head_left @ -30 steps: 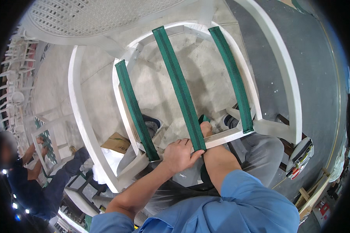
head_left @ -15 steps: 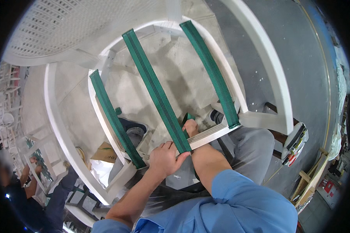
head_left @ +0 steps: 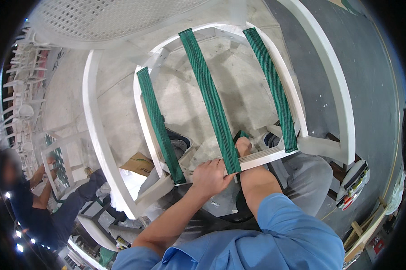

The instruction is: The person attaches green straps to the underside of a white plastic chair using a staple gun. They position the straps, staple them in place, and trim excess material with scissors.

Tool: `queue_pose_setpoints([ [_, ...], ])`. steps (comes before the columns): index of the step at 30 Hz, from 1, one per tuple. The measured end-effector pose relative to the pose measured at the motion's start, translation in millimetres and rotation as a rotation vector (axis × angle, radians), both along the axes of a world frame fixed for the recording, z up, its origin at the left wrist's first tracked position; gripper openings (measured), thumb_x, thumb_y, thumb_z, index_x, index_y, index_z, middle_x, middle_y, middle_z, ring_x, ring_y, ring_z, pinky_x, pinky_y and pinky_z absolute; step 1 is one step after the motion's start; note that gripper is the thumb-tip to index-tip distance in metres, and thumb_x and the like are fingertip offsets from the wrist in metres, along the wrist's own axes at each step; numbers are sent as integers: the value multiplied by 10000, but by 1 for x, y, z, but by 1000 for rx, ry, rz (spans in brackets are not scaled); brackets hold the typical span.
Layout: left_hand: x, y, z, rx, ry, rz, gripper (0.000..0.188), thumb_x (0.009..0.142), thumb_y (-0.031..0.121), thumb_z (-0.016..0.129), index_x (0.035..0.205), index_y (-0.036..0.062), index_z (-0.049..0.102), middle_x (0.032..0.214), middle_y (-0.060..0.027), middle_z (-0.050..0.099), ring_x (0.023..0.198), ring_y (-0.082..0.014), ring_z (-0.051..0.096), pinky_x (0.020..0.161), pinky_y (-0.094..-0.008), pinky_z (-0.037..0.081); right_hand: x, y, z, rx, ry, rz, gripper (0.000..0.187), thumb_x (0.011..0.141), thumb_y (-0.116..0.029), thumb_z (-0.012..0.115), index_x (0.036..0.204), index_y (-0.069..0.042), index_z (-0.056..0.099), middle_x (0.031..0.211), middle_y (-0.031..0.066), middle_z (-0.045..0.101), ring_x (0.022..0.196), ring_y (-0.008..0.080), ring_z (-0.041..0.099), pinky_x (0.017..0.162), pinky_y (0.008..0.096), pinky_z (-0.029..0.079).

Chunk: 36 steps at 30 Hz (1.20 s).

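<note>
A white chair frame stands in front of me, with three green webbing straps stretched across its seat opening: a left strap, a middle strap and a right strap. My left hand is closed over the near rail beside the middle strap, its thumb at the strap's near end. Beneath that rail reaches my right forearm; my right hand shows on the far side, closed on a loose green strap end. Its fingers are partly hidden.
A woven chair back rises at the far left, and curved armrests flank the seat. A cardboard piece lies on the floor at left. Another person works on a chair farther left. A tool pouch sits at right.
The chair appears shifted to the right in my view. My left thumb has drawn in toward the middle strap's near end. My right hand keeps its grip below the rail.
</note>
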<state>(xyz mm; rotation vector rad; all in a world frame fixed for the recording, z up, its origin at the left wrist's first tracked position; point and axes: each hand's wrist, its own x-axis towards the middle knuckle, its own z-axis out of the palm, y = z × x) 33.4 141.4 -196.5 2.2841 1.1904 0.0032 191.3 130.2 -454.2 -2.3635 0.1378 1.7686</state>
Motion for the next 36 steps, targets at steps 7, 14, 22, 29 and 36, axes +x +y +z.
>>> queue_pose_setpoints([
  [7,2,2,4,37,-11,13,460,836,496,760,932,50,702,761,-137,692,670,-327,706,604,-422,566,16,-3,13,17,-48,142,364,997,-220,571,720,-32,712,677,133,694,630,300,674,536,482,537],
  [14,2,-5,0,5,-28,11,464,812,487,772,946,48,696,805,-137,693,682,-317,704,613,-421,559,7,10,-6,-29,-83,256,350,993,-231,582,738,-46,732,687,117,709,655,283,693,554,465,548],
  [22,0,-2,3,12,9,-10,457,823,479,767,894,36,679,792,-142,698,670,-309,713,608,-414,569,0,7,1,-16,-117,410,335,989,-243,595,758,-61,755,699,98,726,684,263,714,575,446,561],
  [29,3,0,8,74,39,20,530,867,556,723,796,32,682,696,-136,686,614,-320,710,590,-403,584,12,-34,23,8,-174,585,324,985,-254,607,775,-75,775,709,81,741,710,246,733,593,429,572],
  [36,1,1,2,16,31,14,542,856,569,724,860,27,711,754,-134,713,661,-318,723,634,-414,587,20,-21,27,-31,-245,804,313,982,-265,618,793,-89,795,720,65,757,735,229,752,611,412,583],
])
